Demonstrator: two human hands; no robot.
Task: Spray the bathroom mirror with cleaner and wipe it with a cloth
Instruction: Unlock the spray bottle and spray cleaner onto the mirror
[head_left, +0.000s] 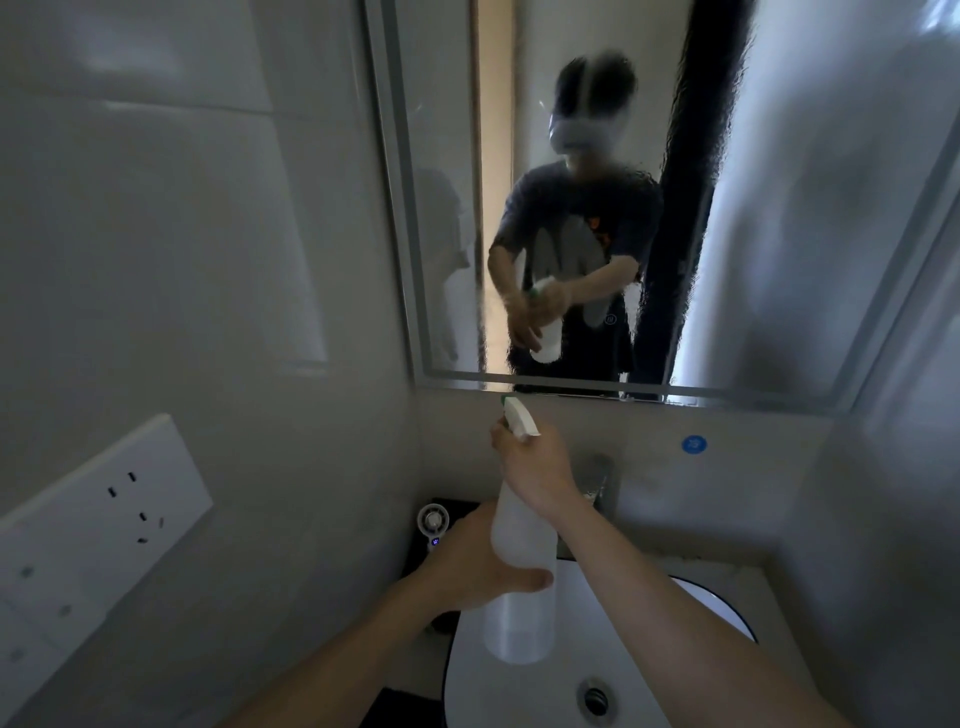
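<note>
The person stood at the sink (498, 686) and held the bottle (522, 561) nearly upright in front of the body, with both hands on it. The right hand (535, 467) was closed around the neck, just under the white spray head (519, 418), and one finger reached to the front, where the trigger should be. The left hand (467, 566) gripped the clear body lower down, with the thumb laid across the front. The long axis of the bottle ran from low and near the person up toward the wall, a little leaned. The green tip of the spray head looked forward, and from where I stood it came just under the lower edge of the mirror (779, 208). So the mirror lay ahead of the hands and above them, not touched by anything, and the right hand was the nearer one to it. The middle of the glass looked wet, with a blurred patch and drops running down. I think the right part was drier. For another spray there, the head would need to rise and turn to that side. I could see no cloth anywhere.
</note>
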